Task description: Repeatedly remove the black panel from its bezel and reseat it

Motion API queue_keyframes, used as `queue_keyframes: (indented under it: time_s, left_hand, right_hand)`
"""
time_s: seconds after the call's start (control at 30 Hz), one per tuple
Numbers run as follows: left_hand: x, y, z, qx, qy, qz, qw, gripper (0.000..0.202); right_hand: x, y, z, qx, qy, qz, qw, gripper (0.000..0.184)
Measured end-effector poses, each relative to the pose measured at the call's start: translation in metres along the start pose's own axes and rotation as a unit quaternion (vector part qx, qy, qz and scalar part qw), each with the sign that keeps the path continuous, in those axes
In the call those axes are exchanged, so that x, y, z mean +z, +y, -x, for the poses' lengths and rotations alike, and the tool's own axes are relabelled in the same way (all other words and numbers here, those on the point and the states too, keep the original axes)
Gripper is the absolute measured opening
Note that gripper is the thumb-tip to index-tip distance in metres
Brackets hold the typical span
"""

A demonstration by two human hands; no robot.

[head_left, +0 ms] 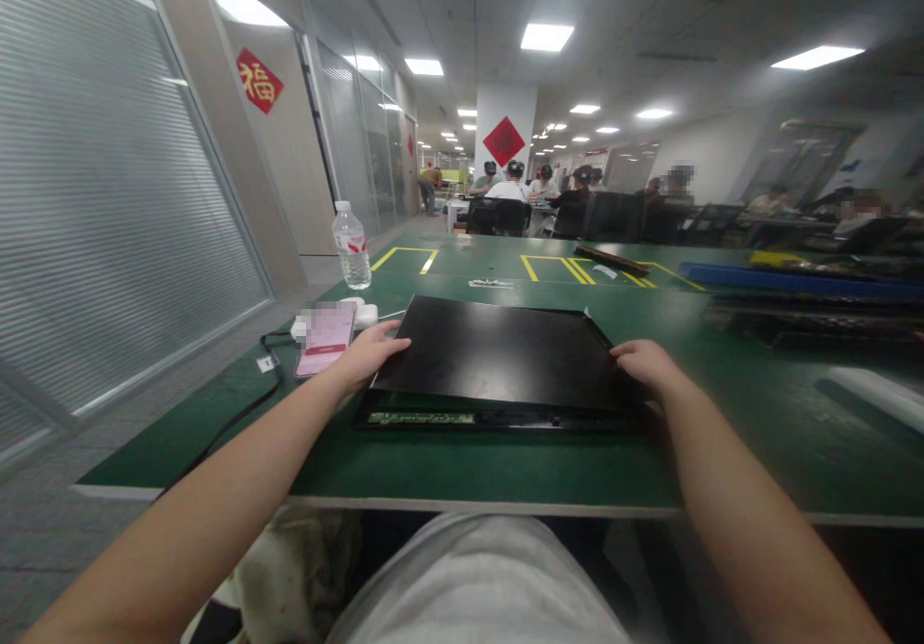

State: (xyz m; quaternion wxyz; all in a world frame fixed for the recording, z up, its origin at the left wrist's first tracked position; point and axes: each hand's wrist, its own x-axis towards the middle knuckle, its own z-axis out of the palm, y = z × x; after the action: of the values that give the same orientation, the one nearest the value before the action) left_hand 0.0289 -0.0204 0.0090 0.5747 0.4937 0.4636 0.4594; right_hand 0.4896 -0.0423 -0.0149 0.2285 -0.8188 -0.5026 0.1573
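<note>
A glossy black screen panel (498, 346) lies tilted over a black frame (520, 421) on the green table. Along the frame's near edge a strip of green circuit board (423, 420) shows. My left hand (372, 353) grips the panel's left edge, thumb on top and the other fingers mostly hidden beneath. At the right edge my right hand (646, 363) pinches the panel near its far corner. How far the panel is lifted off the frame I cannot tell.
Left of the panel are a phone (326, 341), a white adapter (367, 315), a black cable (245, 408) and a water bottle (352, 247). A brush-like dark strip (612, 260) lies at the back. Stacked long parts (801, 283) blur at right. People sit farther off.
</note>
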Motion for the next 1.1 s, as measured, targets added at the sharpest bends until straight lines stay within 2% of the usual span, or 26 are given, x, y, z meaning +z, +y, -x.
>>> queue_keyframes:
  time_s: [0.27, 0.4, 0.53, 0.63, 0.7, 0.9, 1.1]
  left_hand:
    - [-0.001, 0.000, 0.000, 0.000, 0.002, 0.008, 1.000, 0.050]
    - [-0.003, 0.000, -0.001, 0.034, -0.013, 0.006, 0.999, 0.049]
    - [-0.009, -0.003, -0.005, 0.073, -0.008, -0.082, 0.994, 0.049]
    - [-0.013, -0.004, -0.008, 0.127, 0.060, -0.204, 0.969, 0.041]
    - [-0.014, -0.004, -0.009, 0.152, 0.085, -0.266, 0.948, 0.033]
    - [-0.012, -0.005, -0.008, 0.147, 0.051, -0.304, 0.940, 0.022]
    - [-0.013, -0.012, -0.011, 0.149, 0.026, -0.336, 0.930, 0.033]
  right_hand:
    - [0.003, 0.007, -0.006, 0.010, 0.005, -0.026, 1.000, 0.046]
    - [0.004, 0.008, -0.007, 0.019, 0.002, -0.049, 0.999, 0.048]
    - [0.004, 0.005, -0.005, 0.023, 0.012, -0.067, 0.997, 0.045]
    - [0.003, 0.003, -0.002, 0.026, 0.011, -0.077, 0.997, 0.044]
    - [0.003, 0.002, -0.001, 0.022, 0.018, -0.078, 0.997, 0.043]
    - [0.002, 0.000, 0.001, 0.033, 0.015, -0.087, 0.996, 0.042]
    - [0.001, -0.001, 0.003, 0.036, 0.012, -0.091, 0.995, 0.041]
